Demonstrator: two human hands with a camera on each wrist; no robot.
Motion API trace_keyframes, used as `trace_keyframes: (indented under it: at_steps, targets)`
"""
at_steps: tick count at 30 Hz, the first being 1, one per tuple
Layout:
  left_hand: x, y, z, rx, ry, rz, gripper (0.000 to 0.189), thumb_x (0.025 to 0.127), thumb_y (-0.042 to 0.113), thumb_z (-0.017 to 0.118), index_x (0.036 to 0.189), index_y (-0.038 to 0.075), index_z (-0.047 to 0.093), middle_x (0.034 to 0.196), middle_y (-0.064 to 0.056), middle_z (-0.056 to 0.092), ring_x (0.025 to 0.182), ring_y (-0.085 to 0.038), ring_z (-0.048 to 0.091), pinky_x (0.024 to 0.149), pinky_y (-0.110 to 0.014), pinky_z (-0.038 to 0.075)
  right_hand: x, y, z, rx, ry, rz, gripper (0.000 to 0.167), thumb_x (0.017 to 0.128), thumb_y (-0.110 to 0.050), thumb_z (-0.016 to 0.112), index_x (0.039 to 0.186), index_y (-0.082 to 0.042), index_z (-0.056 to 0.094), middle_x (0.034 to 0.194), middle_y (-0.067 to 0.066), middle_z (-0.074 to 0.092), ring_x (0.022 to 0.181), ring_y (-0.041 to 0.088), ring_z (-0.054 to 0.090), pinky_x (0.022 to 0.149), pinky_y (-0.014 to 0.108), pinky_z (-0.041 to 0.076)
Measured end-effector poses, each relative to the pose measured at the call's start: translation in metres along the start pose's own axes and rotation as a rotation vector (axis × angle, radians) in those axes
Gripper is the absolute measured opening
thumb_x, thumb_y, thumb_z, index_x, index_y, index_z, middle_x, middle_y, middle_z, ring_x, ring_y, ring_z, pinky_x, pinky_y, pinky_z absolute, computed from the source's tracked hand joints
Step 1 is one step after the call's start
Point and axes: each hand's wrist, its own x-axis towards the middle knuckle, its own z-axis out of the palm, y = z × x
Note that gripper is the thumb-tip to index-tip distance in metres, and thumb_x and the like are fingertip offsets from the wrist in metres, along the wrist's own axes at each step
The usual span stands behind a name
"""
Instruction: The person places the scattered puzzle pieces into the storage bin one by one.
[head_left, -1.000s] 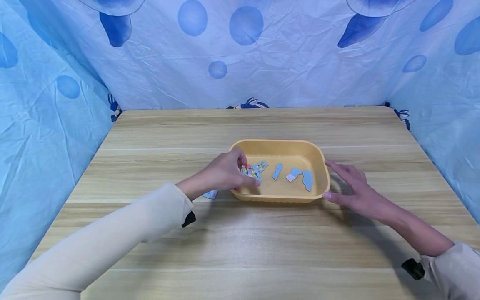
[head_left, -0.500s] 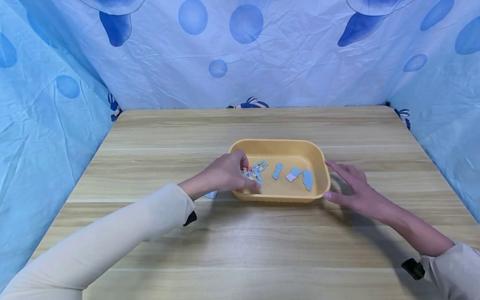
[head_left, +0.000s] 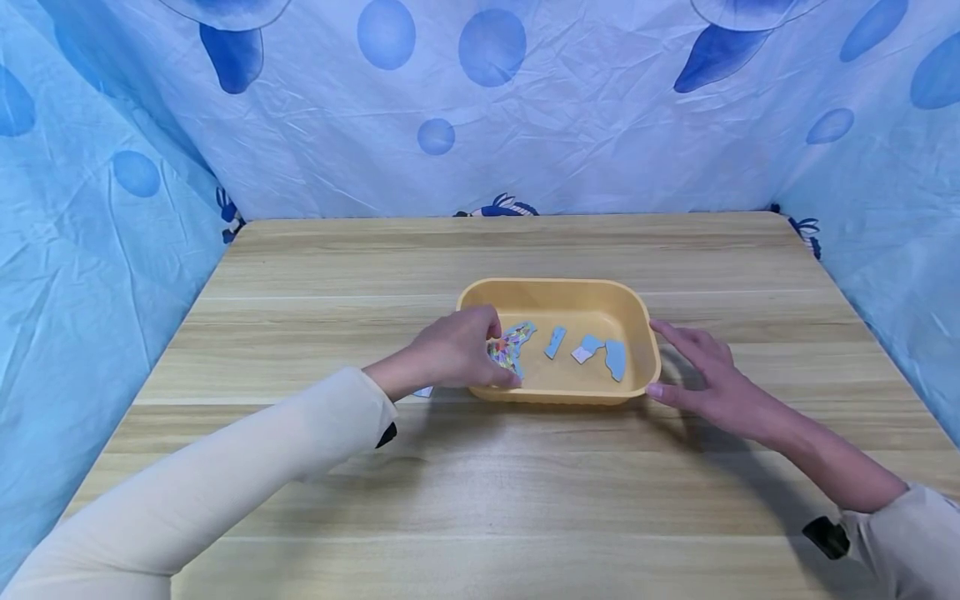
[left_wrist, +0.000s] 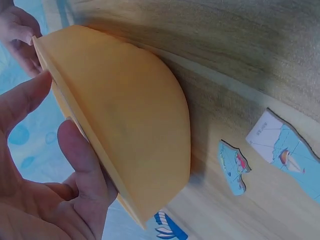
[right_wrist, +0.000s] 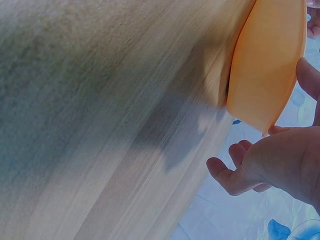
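My left hand (head_left: 467, 346) reaches over the left rim of a yellow-orange plastic tray (head_left: 570, 393), its thumb and fingers around a colourful jigsaw puzzle piece (head_left: 506, 352). In the left wrist view the fingertips are hidden behind the tray wall. Beside that piece lies another patterned piece (head_left: 519, 333); to the right sit a narrow blue piece (head_left: 555, 342), a blue-and-white piece (head_left: 587, 348) and a blue piece (head_left: 616, 360). At the tray's right end my right hand (head_left: 705, 379) touches the rim with extended thumb and index finger.
On the wooden table (head_left: 480, 500), left of the tray, lie a small puzzle piece (left_wrist: 233, 167) and a larger piece with a sailboat (left_wrist: 287, 155). A blue patterned curtain (head_left: 525, 142) hangs behind the table and along both sides.
My left hand has shifted slightly right and down within the tray, and the colourful piece by its fingers has shifted with it. The right hand and tray stay put.
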Motion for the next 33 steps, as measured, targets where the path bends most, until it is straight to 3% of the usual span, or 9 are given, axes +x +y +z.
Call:
trace_keyframes:
  at_steps: [6, 10, 15, 21, 33]
  targets:
    - [0.0, 0.001, 0.0, -0.007, -0.01, -0.009, 0.066, 0.068, 0.045, 0.085, 0.114, 0.009, 0.055, 0.087, 0.0, 0.059, 0.076, -0.019, 0.055, 0.068, -0.031, 0.045, 0.0, 0.0, 0.0, -0.005, -0.005, 0.005, 0.085, 0.089, -0.036, 0.069, 0.155, -0.028, 0.016, 0.15, 0.022, 0.019, 0.131, 0.045, 0.013, 0.088, 0.071, 0.027]
    - [-0.002, -0.002, -0.002, -0.053, -0.005, 0.003, 0.063, 0.07, 0.044, 0.084, 0.114, 0.009, 0.055, 0.103, -0.003, 0.061, 0.084, -0.019, 0.055, 0.073, -0.032, 0.046, 0.0, -0.001, 0.0, -0.003, -0.004, 0.005, 0.085, 0.089, -0.036, 0.069, 0.155, -0.028, 0.016, 0.15, 0.023, 0.019, 0.131, 0.046, 0.013, 0.088, 0.072, 0.026]
    - [-0.005, -0.008, -0.008, -0.22, 0.019, 0.037, 0.05, 0.076, 0.038, 0.081, 0.11, 0.012, 0.054, 0.115, -0.007, 0.056, 0.09, -0.021, 0.056, 0.075, -0.032, 0.048, 0.0, -0.001, 0.0, 0.001, 0.003, 0.003, 0.085, 0.088, -0.036, 0.069, 0.155, -0.027, 0.017, 0.15, 0.023, 0.02, 0.131, 0.046, 0.013, 0.089, 0.071, 0.026]
    - [-0.008, -0.018, -0.017, -0.422, 0.059, 0.063, 0.04, 0.082, 0.028, 0.078, 0.112, 0.013, 0.056, 0.11, -0.008, 0.056, 0.071, -0.023, 0.068, 0.065, -0.031, 0.053, 0.0, -0.001, 0.0, -0.008, -0.002, 0.0, 0.085, 0.089, -0.036, 0.069, 0.155, -0.027, 0.016, 0.149, 0.023, 0.02, 0.131, 0.046, 0.014, 0.088, 0.071, 0.026]
    - [-0.022, -0.037, -0.026, -0.442, 0.219, 0.001, 0.042, 0.084, 0.036, 0.075, 0.116, 0.017, 0.057, 0.105, -0.003, 0.06, 0.079, -0.022, 0.066, 0.068, -0.033, 0.054, 0.001, 0.003, 0.0, -0.003, -0.002, -0.002, 0.086, 0.088, -0.035, 0.069, 0.155, -0.027, 0.016, 0.149, 0.023, 0.021, 0.13, 0.045, 0.014, 0.088, 0.071, 0.027]
